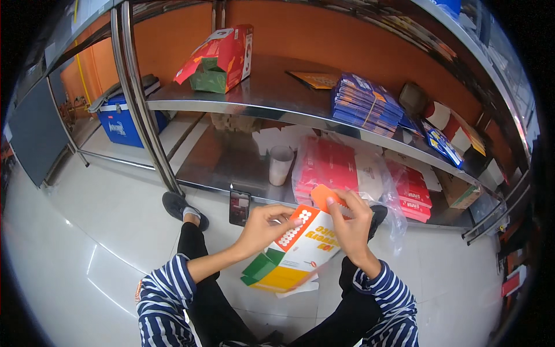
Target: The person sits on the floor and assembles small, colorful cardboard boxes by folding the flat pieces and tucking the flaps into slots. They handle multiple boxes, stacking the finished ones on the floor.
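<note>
Nearest, two navy-and-white striped sleeves (167, 292) run in from the lower edge, which cuts off their upper parts, and two black-trousered legs (202, 274) spread along the pale tiled floor (110, 231). Between the legs, above the floor, is one printed paperboard carton (303, 254) in white, yellow, green and orange, tilted, its underside out of view; a white edge peeks out below it, too little to identify.

Both hands are on this carton. The left hand (261, 228) has its grip closed, thumb and finger pinching the orange panel with white dots; the other fingers are partly hidden. The right hand (355, 222) has its grip closed on the rounded orange flap, the fingertips behind it unseen.

Just past the carton, one dark upright smartphone (239, 207) stands by the shelf edge, its screen too small to read. Of two black shoes (179, 209), the right one is mostly covered by the right hand.

The lower steel shelf (225, 156) bears one translucent plastic cup (281, 165), contents unclear, and two stacks of flat pink-red cartons (332, 168), the left one blurred by clear plastic wrapping; their sheets cannot be counted.

The upper steel shelf (277, 92) carries one open red-and-green carton (234, 61), its interior dark, and one banded stack of flat blue cartons (364, 104), also beyond counting. Items at its right end overlap confusingly. Farther left, one blue cooler box (121, 124) is partly masked by the shelf legs.
</note>
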Available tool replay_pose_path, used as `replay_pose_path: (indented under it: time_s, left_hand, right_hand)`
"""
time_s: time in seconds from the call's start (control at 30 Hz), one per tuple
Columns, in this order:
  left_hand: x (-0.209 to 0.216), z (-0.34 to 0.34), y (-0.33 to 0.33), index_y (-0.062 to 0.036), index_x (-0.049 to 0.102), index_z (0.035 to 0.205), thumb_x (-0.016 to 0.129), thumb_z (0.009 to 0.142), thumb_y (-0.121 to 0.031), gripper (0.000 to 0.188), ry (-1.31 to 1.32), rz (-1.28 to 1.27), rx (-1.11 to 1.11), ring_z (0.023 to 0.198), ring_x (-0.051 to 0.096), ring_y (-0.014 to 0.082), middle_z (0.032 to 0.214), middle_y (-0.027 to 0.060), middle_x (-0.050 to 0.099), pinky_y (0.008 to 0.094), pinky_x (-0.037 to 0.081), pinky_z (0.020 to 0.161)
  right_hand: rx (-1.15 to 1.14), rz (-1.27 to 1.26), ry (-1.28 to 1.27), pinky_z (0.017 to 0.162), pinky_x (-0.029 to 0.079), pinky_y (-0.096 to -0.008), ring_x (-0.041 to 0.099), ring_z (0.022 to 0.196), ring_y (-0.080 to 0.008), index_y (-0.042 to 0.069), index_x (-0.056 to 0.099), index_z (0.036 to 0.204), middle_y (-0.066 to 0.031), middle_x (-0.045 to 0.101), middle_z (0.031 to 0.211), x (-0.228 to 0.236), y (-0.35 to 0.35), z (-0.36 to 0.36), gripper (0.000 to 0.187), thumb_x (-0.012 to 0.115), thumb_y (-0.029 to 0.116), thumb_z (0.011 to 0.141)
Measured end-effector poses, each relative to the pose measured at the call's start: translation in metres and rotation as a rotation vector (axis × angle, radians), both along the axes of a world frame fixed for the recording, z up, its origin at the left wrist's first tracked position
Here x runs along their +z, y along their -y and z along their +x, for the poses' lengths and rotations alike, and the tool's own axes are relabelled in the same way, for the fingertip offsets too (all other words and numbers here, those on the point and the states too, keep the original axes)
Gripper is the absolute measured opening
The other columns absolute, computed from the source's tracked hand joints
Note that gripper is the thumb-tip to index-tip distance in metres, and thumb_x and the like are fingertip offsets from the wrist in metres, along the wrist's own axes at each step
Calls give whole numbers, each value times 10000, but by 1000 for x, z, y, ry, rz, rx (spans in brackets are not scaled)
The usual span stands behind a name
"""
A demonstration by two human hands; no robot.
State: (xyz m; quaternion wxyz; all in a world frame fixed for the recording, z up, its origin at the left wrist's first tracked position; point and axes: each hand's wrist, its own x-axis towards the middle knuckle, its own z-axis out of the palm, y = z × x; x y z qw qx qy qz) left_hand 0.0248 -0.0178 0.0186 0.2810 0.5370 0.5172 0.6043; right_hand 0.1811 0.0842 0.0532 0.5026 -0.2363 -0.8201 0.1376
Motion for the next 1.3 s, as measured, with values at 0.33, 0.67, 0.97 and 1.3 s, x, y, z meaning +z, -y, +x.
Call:
replay_pose_path:
  time_s: [0.33,0.67,0.97,1.3]
  left_hand:
    - [-1,3,-1,3,663,926,687,734,-79,211,-296,193,58,620,551,148,741,92,593,264,442,569]
    - [1,2,6,-54,635,707,697,574,-9,153,-649,601,266,484,498,150,624,18,523,240,387,432]
    - [0,-3,6,-120,613,710,672,596,-17,164,-1022,958,197,485,454,92,640,-22,525,208,304,401]
    - [-7,3,5,-118,618,753,662,663,-61,115,-1037,891,164,509,442,90,678,-18,548,208,318,432]
  right_hand:
    - [152,-371,473,575,453,-340,605,581,-253,21,669,800,-168,615,676,-12,-15,6,211,566,201,761]
    - [530,-469,485,658,411,-292,503,736,-178,-16,562,1110,-110,531,842,14,1,20,269,500,100,875]
    - [484,-440,520,666,404,-285,510,752,-198,-17,628,988,-93,530,771,31,21,22,251,563,57,758]
    - [634,-135,675,699,321,-313,464,793,-217,45,581,988,-82,459,774,24,18,30,242,473,-7,777]
